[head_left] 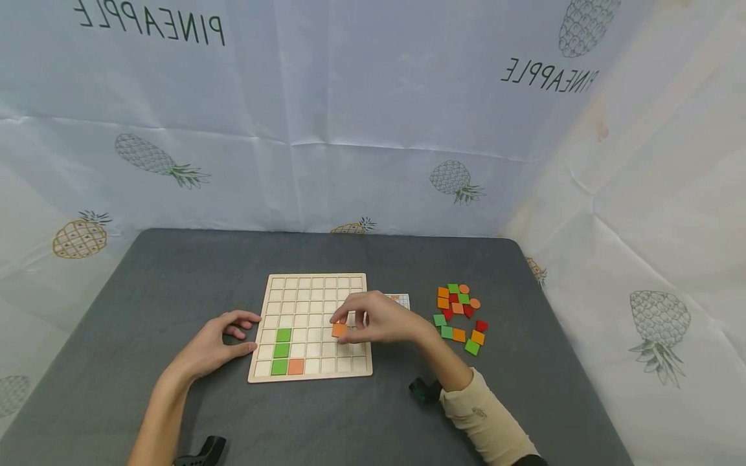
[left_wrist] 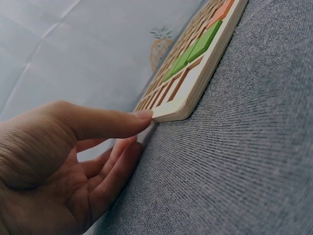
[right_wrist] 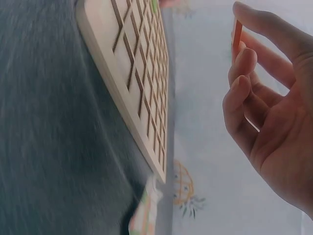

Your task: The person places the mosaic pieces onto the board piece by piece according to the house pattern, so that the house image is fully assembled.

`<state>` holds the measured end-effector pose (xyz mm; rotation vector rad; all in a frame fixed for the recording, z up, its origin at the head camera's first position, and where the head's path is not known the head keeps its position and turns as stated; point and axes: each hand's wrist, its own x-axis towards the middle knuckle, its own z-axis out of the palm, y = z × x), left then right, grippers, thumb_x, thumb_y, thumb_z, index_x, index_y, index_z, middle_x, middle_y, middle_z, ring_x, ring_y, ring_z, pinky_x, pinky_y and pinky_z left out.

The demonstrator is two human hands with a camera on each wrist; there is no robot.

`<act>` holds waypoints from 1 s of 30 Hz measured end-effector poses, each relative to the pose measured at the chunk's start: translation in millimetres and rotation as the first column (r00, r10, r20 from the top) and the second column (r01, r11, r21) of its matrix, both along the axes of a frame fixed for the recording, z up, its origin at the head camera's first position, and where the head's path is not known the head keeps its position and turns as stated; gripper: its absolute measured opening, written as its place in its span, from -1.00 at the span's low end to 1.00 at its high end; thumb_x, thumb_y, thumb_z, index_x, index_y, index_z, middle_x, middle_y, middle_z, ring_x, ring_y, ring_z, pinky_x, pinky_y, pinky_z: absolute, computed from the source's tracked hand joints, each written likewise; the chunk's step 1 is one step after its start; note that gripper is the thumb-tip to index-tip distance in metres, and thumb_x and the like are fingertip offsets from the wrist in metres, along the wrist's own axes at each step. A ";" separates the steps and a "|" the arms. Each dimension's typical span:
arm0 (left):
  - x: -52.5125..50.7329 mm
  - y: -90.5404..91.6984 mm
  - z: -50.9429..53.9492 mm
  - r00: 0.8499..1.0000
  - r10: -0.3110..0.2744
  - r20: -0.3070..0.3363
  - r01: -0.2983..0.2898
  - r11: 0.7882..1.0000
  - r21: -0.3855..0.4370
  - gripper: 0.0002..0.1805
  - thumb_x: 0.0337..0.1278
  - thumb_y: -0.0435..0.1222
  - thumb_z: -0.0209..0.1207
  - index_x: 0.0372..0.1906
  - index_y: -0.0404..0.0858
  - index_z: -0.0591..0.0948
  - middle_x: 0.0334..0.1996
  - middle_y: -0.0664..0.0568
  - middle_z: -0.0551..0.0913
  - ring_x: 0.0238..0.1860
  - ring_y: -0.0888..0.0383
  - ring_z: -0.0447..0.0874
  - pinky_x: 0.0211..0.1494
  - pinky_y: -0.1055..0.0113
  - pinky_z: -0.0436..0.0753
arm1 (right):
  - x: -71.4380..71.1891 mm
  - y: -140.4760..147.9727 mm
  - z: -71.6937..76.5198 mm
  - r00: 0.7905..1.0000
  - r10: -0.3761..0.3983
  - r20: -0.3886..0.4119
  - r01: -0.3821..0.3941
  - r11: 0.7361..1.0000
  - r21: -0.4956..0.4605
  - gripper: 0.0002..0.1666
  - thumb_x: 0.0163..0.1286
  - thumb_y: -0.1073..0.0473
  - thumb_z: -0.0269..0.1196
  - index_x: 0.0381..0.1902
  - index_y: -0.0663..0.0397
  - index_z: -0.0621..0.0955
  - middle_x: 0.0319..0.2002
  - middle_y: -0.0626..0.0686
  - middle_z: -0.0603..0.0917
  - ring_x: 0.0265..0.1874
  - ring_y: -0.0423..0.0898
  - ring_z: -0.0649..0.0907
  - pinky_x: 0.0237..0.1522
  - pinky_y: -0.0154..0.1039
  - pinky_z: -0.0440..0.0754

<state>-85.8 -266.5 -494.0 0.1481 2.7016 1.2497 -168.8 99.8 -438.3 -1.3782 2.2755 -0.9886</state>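
Observation:
A square wooden grid board [head_left: 311, 378] lies on the table. Down its left part run green square tiles [head_left: 281, 350], with an orange tile [head_left: 296, 367] beside the lowest. Above the right part of the board, my right hand [head_left: 381, 317] pinches an orange square tile [head_left: 339, 330] between thumb and fingers; in the right wrist view this tile [right_wrist: 237, 36] appears edge-on. My left hand [head_left: 212, 346] is at the board's left edge, where its thumb [left_wrist: 117, 123] touches the rim near a corner. Its other fingers are loosely bent and hold nothing.
Right of the board lies a loose group of red, green and orange pieces [head_left: 457, 309], some square, some round. A printed card [head_left: 401, 299] pokes out from behind my right hand. Grey cloth covers the table [head_left: 326, 421]; a pineapple-print curtain [head_left: 350, 97] hangs behind.

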 end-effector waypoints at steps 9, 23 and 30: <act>0.1 1.3 0.7 1.000 0.007 0.002 -0.007 1.000 -0.006 -0.41 0.20 -0.31 0.55 0.31 -0.33 0.64 0.07 -0.16 0.67 -0.06 0.13 0.59 -0.08 0.34 0.57 | 7.0 -27.8 -17.4 0.996 0.066 0.053 -0.070 0.995 0.064 -0.61 0.37 0.06 0.57 0.11 0.00 0.80 -0.08 -0.05 0.78 -0.49 -0.46 0.56 -0.31 -0.51 0.54; -0.1 0.6 1.9 1.000 -0.004 -0.009 0.004 1.000 0.001 -0.41 0.19 -0.31 0.55 0.30 -0.33 0.64 0.07 -0.16 0.68 -0.09 0.19 0.58 -0.07 0.36 0.58 | 15.4 -52.8 -34.2 0.991 0.133 0.032 -0.137 0.970 0.203 -0.65 0.37 0.02 0.57 0.07 -0.10 0.81 -0.11 -0.09 0.81 -0.48 -0.49 0.54 -0.28 -0.60 0.50; -0.4 1.1 2.1 1.000 0.004 0.003 -0.004 1.000 0.001 -0.41 0.18 -0.31 0.55 0.30 -0.33 0.64 0.07 -0.16 0.67 -0.08 0.16 0.58 -0.08 0.35 0.58 | 14.7 -57.3 -38.1 0.990 0.144 0.014 -0.143 0.958 0.248 -0.62 0.36 -0.01 0.58 0.09 -0.14 0.80 -0.15 -0.16 0.79 -0.44 -0.50 0.55 -0.27 -0.60 0.51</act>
